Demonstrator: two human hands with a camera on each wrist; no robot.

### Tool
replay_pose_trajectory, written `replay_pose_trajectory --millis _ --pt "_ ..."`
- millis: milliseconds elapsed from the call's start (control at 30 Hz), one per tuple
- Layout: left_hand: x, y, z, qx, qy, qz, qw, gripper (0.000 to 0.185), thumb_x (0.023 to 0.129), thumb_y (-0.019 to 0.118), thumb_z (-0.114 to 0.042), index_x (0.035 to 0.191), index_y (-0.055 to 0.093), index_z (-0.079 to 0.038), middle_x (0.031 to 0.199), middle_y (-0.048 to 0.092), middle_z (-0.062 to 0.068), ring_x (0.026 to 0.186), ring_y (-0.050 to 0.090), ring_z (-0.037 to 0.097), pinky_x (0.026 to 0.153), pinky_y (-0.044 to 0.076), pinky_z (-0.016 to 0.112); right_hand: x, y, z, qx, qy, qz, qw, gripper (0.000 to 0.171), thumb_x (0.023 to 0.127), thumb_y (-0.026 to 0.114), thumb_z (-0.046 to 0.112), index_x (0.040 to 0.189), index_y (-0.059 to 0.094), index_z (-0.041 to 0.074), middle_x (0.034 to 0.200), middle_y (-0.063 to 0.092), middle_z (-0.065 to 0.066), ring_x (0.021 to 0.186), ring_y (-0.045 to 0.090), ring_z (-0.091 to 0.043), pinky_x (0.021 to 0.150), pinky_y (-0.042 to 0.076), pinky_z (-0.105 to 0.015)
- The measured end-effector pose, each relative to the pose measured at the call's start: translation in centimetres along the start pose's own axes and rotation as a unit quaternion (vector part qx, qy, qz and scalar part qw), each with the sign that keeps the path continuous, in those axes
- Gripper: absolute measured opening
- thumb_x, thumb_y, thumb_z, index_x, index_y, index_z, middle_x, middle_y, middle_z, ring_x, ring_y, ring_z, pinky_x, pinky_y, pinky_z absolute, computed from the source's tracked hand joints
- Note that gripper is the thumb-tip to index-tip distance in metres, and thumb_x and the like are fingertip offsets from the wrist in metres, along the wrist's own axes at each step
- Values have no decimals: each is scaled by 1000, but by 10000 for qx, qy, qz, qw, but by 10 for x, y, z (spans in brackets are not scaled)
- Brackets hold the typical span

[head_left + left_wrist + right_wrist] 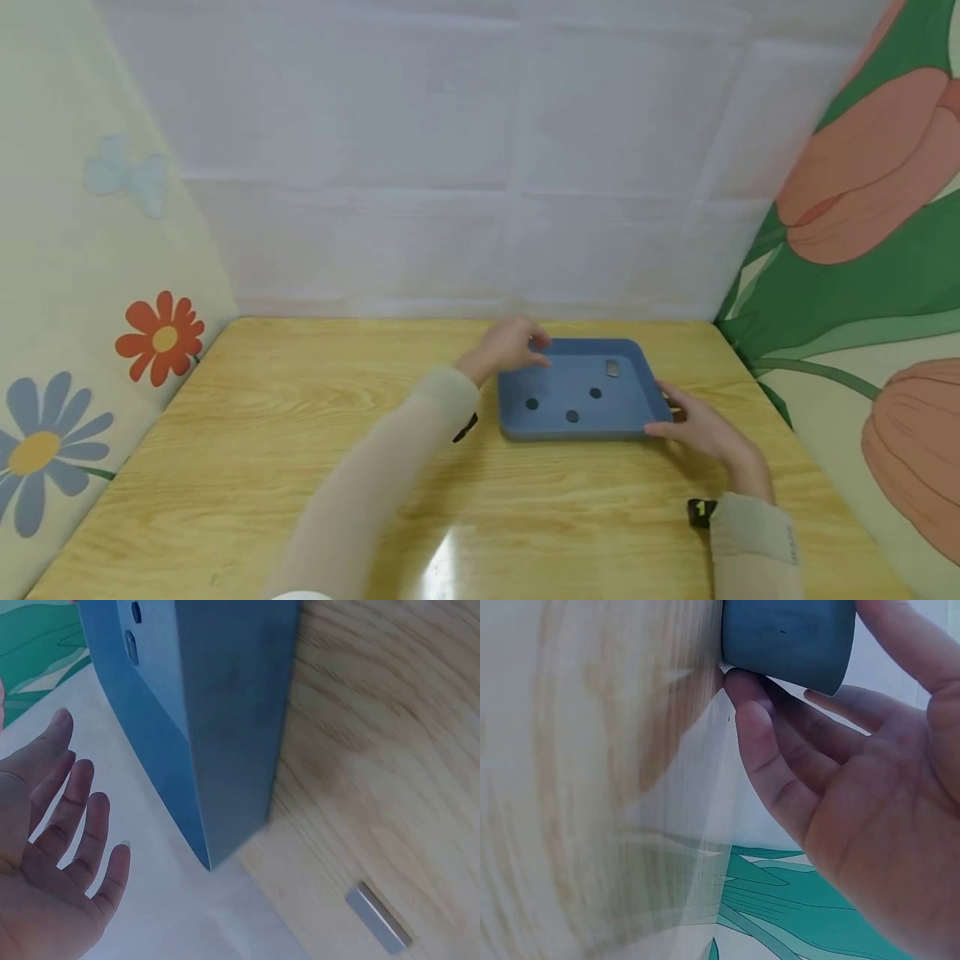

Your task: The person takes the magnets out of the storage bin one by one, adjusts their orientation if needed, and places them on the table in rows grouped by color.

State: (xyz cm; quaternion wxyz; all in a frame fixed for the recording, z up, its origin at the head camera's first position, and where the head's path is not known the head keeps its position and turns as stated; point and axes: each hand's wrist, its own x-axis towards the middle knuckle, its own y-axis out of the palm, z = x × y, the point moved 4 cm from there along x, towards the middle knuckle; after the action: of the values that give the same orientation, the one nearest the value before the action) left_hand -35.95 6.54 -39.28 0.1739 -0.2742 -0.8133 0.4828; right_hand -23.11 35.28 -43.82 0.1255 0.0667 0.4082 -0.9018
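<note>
A shallow blue tray (pixel 618 412) sits on the wooden table, its near side facing me. Inside lie three dark round discs (pixel 572 416) and a small grey rectangular piece (pixel 612 368) toward the back right. My left hand (pixel 510 343) hovers at the tray's back left corner, its fingers loosely spread and holding nothing. In the left wrist view that hand (pixel 64 847) is apart from the tray wall (pixel 232 727). My right hand (pixel 701 429) grips the tray's front right corner, thumb on the near side, fingers around the right side and lower edge (pixel 754 742).
A small grey metal block (pixel 379 919) lies on the table outside the tray, seen in the left wrist view. The wooden table (pixel 300 400) meets a white cloth (pixel 450 250) at the back. Flower-patterned sheets (pixel 862 333) stand at both sides.
</note>
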Motion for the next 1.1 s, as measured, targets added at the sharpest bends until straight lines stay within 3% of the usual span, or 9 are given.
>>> replay_pose_trajectory --millis 300,833,1100 --pt "12 19 -16 -187 180 128 9996 37 94 77 -26 127 73 -11 127 73 7 115 68 21 100 56 37 6 3 5 102 -92 11 9999 93 98 71 36 164 16 -1 156 34 -41 137 47 -57 107 48 -61" --pt "43 42 -47 -55 314 139 9994 34 96 75 -30 126 74 -14 123 74 2 111 69 16 94 57 31 8 0 -1 56 -33 -77 9999 92 99 70 38 164 18 1 154 40 -38 131 55 -51 106 48 -59" --pt "57 51 -62 -56 67 272 9996 33 96 75 -34 124 75 -17 121 74 -2 110 68 14 94 57 31 4 2 0 160 -8 -77 9998 91 99 70 37 164 18 1 155 39 -38 132 54 -51 107 48 -59"
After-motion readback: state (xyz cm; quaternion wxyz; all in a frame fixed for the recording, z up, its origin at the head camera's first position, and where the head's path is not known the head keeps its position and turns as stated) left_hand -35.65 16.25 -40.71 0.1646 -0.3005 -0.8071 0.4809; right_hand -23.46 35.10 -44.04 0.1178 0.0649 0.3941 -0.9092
